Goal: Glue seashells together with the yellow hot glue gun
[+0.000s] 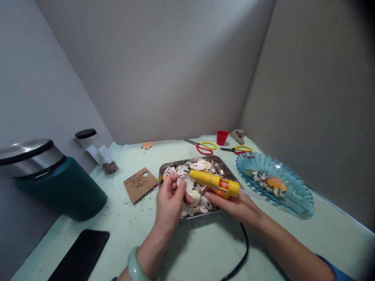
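My right hand (231,205) is closed round a yellow hot glue gun (209,180), whose small red light glows. A clear glue stick (252,193) sticks out of its back end. The gun's nozzle points left, close above a white seashell (187,183) pinched in my left hand (171,195). Whether the tip touches the shell I cannot tell. Both hands are over a metal tray (227,171) heaped with white shells and small pieces. A black cord (246,242) runs down from below my right hand.
At right lies a blue scalloped dish (301,199) with shells. Behind are two pairs of scissors (212,145) (243,148), a red cup (222,137) and ginger-like pieces (238,136). Left are a brown card (139,187), a clear jar (98,148), a teal flask (61,191) and a black phone (80,255).
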Demonstrator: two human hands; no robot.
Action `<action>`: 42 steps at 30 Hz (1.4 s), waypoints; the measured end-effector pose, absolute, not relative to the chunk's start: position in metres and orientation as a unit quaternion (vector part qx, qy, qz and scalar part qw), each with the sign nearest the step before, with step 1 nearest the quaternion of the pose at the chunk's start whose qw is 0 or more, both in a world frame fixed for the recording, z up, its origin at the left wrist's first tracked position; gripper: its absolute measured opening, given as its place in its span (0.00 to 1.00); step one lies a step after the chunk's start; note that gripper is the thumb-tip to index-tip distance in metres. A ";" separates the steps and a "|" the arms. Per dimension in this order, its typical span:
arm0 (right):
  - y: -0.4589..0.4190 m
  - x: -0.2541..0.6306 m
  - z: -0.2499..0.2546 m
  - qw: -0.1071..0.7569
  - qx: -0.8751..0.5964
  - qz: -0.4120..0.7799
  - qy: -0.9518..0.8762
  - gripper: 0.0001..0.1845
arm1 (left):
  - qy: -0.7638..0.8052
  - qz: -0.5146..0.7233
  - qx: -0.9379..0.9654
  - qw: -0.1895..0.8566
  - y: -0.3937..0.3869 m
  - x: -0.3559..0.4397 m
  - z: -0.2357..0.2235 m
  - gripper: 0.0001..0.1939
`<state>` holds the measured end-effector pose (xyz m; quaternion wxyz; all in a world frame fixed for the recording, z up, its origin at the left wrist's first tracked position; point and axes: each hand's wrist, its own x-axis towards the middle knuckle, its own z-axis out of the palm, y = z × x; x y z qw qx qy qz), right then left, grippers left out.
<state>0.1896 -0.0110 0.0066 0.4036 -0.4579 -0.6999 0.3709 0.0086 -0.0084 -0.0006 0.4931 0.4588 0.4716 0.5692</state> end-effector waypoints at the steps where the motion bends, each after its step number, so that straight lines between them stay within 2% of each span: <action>1: -0.011 0.190 0.005 0.410 -0.466 0.365 -0.694 0.12 | 0.473 0.568 0.460 0.492 -0.008 0.008 -0.001 0.15; 6: -0.008 0.187 -0.005 0.489 -0.518 0.354 -0.606 0.15 | 0.476 0.547 0.466 0.506 -0.009 0.009 0.000 0.16; 9: -0.007 0.184 -0.006 0.508 -0.524 0.355 -0.584 0.14 | 0.466 0.523 0.486 0.522 -0.009 0.010 0.000 0.17; 15: -0.012 0.178 -0.001 0.502 -0.516 0.402 -0.565 0.15 | 0.436 0.493 0.530 0.535 -0.010 0.010 -0.004 0.15; 21: -0.012 0.178 -0.007 0.509 -0.514 0.400 -0.563 0.16 | 0.450 0.464 0.564 0.514 -0.009 0.008 -0.006 0.14; 42: -0.013 0.176 -0.007 0.526 -0.510 0.399 -0.552 0.15 | 0.416 0.444 0.547 0.575 -0.010 0.008 -0.004 0.12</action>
